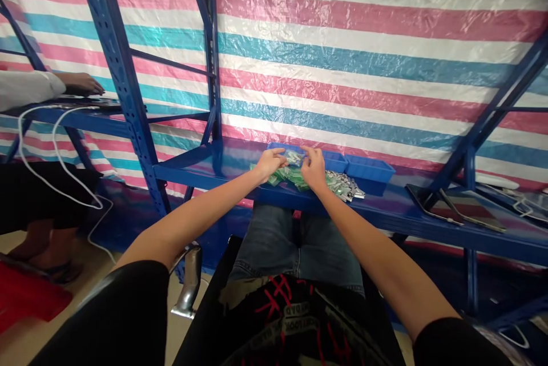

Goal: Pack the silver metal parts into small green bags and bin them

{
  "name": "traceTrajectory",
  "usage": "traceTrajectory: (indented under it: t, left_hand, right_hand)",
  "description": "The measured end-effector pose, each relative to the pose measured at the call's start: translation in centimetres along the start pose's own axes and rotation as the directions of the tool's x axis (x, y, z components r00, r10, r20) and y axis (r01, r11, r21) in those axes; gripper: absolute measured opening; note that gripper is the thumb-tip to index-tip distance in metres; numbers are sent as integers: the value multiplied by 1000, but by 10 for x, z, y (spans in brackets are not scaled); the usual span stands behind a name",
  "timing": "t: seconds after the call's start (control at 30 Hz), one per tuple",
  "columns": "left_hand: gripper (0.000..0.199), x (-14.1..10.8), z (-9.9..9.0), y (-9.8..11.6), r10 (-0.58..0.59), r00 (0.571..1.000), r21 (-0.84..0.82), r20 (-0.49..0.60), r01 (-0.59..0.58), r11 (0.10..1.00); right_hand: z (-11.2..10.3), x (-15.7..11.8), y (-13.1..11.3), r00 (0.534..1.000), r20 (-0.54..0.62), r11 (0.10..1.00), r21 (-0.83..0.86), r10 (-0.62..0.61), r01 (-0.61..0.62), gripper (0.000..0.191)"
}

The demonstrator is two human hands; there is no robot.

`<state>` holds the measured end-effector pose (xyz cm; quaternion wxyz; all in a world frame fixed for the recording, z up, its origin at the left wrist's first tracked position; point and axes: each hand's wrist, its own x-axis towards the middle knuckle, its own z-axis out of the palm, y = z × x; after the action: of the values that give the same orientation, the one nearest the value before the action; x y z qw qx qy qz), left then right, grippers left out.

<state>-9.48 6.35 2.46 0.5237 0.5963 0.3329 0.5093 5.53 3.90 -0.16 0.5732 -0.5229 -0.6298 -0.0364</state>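
Hanging beyond both hands, a striped plastic sheet (363,63) runs out of frame at the top and sides. In front of it stands a blue rack; its shelf (240,155) lies beneath the hands, partly covered by what rests there. Far to the left of the left hand, a co-worker's white sleeve (28,89) is cut off by the frame edge, and the dark item under that person's hand (83,83) is hard to make out. Well to the right of the right hand lies a flat device (475,212), its screen lost in reflections. Just beyond the hands sit blue bins (370,169), the nearer ones partly hidden by the fingers. A pile of small green and metallic pieces (342,186) spreads under and between the hands and out to the right of the right hand, single pieces blurring together. The left hand (270,163) and right hand (314,169) are apart, fingers curled around a pale, glinting bit (294,157) between them; whether either one grips it, I cannot tell.
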Motion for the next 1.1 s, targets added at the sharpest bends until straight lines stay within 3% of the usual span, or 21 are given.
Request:
traceTrajectory:
  t: [0.17,0.27,0.4,0.53,0.67,0.77,0.83,0.97,1.1]
  left_hand:
    - [21,10,-24,-8,113,986,48,-123,-108,993]
    - [19,14,-33,-12,176,970,68,-167,-167,984]
    - [23,13,-36,-18,234,963,101,-133,-221,970]
    - [28,10,-39,-21,288,945,171,-154,-261,950]
    - [14,6,-44,-17,300,934,230,-194,-254,940]
    - [28,2,-45,-12,249,960,212,-128,-219,952]
    - [31,1,-43,-9,226,972,193,-69,-209,959]
    - [17,-1,-41,-8,233,973,172,-13,-227,959]
    - [43,4,-45,-12,255,967,148,-20,-250,957]
  right_hand:
    - [29,17,-6,982,43,983,19,184,-185,40]
    - [54,23,-12,971,125,977,42,204,-210,42]
    - [71,21,-14,965,164,973,74,205,-219,42]
    - [61,18,-13,979,80,979,69,188,-193,49]
    - [43,18,-17,996,81,996,72,39,-45,25]
    - [34,14,-19,995,79,996,60,-68,63,13]
    - [31,9,-20,993,69,995,48,-96,93,14]
    - [29,1,-21,987,99,990,80,-124,117,25]
    - [32,4,-22,982,163,979,193,-96,64,29]
